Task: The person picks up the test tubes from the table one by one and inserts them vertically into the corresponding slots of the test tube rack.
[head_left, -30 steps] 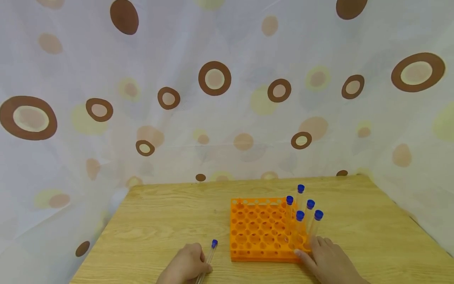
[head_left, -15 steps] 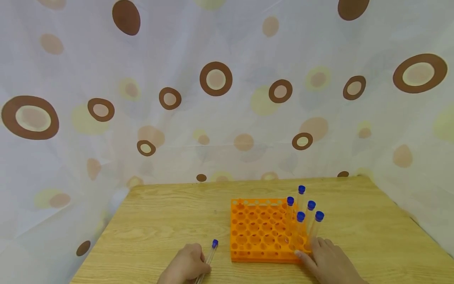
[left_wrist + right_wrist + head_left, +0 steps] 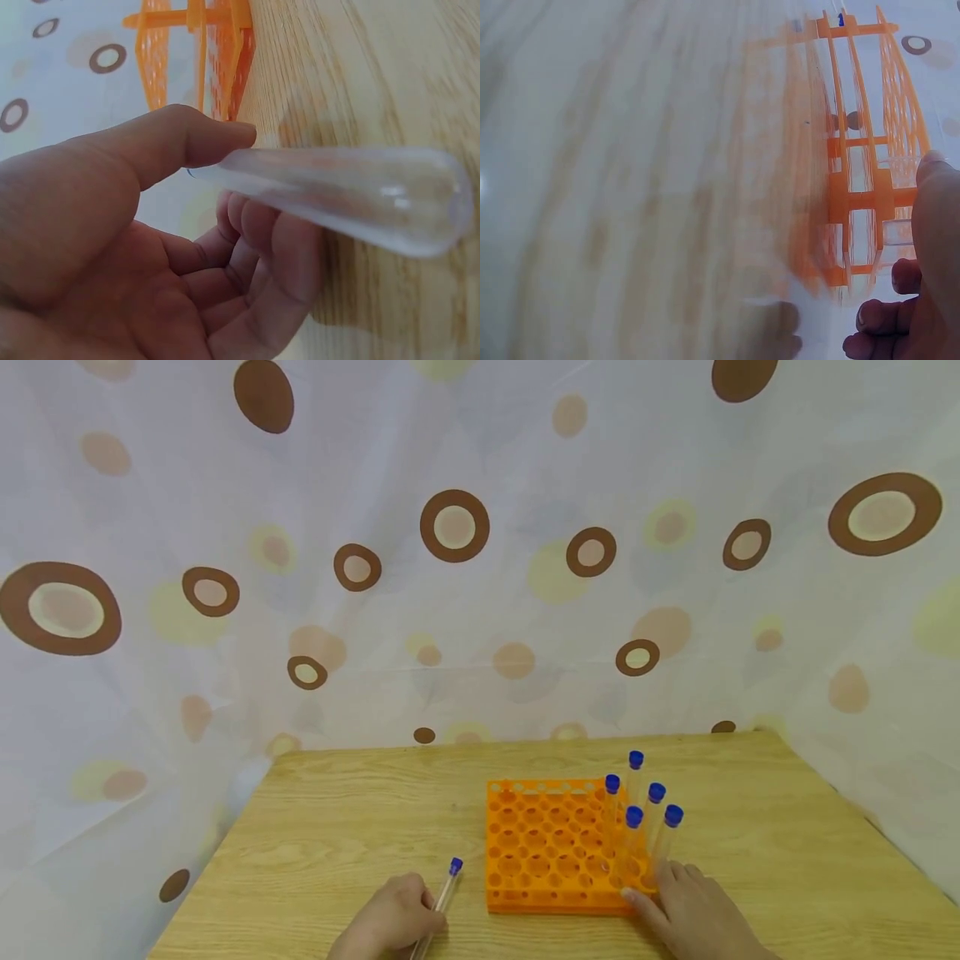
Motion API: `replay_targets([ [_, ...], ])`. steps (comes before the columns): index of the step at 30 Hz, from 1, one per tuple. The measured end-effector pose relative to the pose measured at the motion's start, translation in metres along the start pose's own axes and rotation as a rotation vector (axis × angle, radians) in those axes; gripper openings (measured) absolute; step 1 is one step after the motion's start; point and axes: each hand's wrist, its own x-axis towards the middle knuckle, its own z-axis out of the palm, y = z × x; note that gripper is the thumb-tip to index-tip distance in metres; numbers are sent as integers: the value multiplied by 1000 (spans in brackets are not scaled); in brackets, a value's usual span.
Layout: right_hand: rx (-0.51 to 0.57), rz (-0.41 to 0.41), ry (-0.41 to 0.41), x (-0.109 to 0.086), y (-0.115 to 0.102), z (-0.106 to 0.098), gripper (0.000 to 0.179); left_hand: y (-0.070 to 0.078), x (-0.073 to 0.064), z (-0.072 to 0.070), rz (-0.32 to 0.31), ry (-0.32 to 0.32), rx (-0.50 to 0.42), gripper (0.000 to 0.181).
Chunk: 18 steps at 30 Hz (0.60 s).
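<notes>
Between thumb and fingers, my left hand (image 3: 393, 914) pinches a clear test tube (image 3: 447, 891) with a blue cap (image 3: 456, 866). It slants low over the table, cap pointing away from me. Its rounded bottom end (image 3: 442, 202) faces the camera in the left wrist view. To the right stands an orange test tube rack (image 3: 562, 907), gripped by my right hand (image 3: 693, 910) at its front right corner. The right thumb (image 3: 934, 161) lies on the rack's edge, and the other fingers curl at its side. Several blue-capped tubes (image 3: 635, 820) stand upright in the rack's right end.
The rack's left and middle holes (image 3: 536, 839) hold no tubes. A light wooden table (image 3: 345, 827) lies under everything. Behind it and along both sides hangs a pale curtain (image 3: 480, 602) with brown and yellow circles.
The capped end of the tube in my left hand has shifted slightly up and away from me. My right hand and the rack stay in place.
</notes>
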Motion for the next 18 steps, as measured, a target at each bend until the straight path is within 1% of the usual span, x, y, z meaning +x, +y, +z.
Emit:
replay_targets([
  [3, -4, 0, 7, -2, 1, 3, 64, 0, 2, 0, -2, -8, 3, 16],
  [8, 10, 11, -5, -3, 2, 4, 60, 3, 5, -2, 4, -20, -39, 17],
  [10, 16, 6, -2, -3, 2, 4, 57, 6, 6, -3, 20, -5, -57, 17],
  [13, 7, -1, 11, -3, 1, 2, 58, 10, 8, -6, 47, 20, -71, 17],
  [15, -1, -3, 17, -3, -1, 0, 60, 14, 9, -8, 56, 32, -99, 18],
  [18, -2, 1, 14, -3, -2, -1, 63, 18, 10, -9, 63, 28, -165, 20],
])
